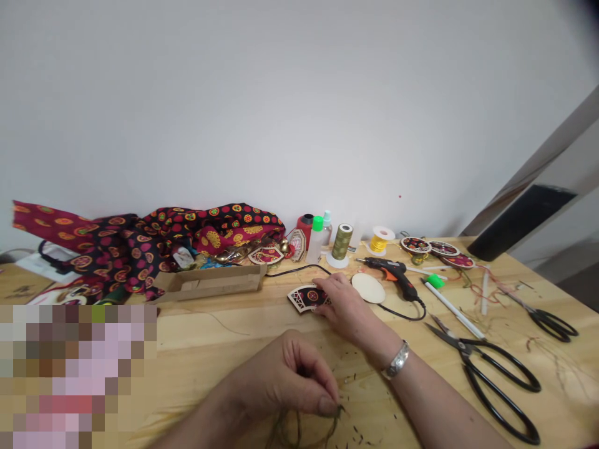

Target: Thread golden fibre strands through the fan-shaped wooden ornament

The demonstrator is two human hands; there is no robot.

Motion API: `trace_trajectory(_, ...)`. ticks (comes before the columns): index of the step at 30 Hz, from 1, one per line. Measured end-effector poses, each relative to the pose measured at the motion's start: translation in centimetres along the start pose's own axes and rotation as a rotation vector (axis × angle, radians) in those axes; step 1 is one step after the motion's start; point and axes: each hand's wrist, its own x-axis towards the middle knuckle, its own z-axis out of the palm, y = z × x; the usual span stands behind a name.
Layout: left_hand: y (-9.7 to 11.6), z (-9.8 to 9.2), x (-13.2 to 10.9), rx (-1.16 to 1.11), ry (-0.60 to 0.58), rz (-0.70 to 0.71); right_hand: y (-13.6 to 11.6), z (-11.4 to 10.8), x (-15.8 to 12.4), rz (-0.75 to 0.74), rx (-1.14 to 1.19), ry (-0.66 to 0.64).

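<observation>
My left hand (294, 377) is closed low in the middle, thumb and forefinger pinching a dark green cord (292, 430) whose loose strands hang below the fingers. Farther off, my right hand (346, 305), with a silver bracelet on its wrist, has its fingers over the right end of a fan-shaped ornament (302, 298). This ornament has a pale openwork wooden frame around dark patterned fabric and lies on the table; the fingertips are partly hidden. Just beyond that hand sits a pale round disc (368, 288).
A hot glue gun (393, 274), a white marker (453, 308) and large black-handled scissors (482, 362) lie to the right. At the back stand a green thread spool (343, 243), a yellow spool (381, 240) and bottles. Patterned fabric (154, 243) and a cardboard tray (213, 284) are left.
</observation>
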Motion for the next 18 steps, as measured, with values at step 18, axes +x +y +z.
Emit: trace_trajectory(18,0.6,-0.6,1.9,-0.201,0.694,0.247,-3.5,-0.7,-0.6,0.289,1.301,-0.134)
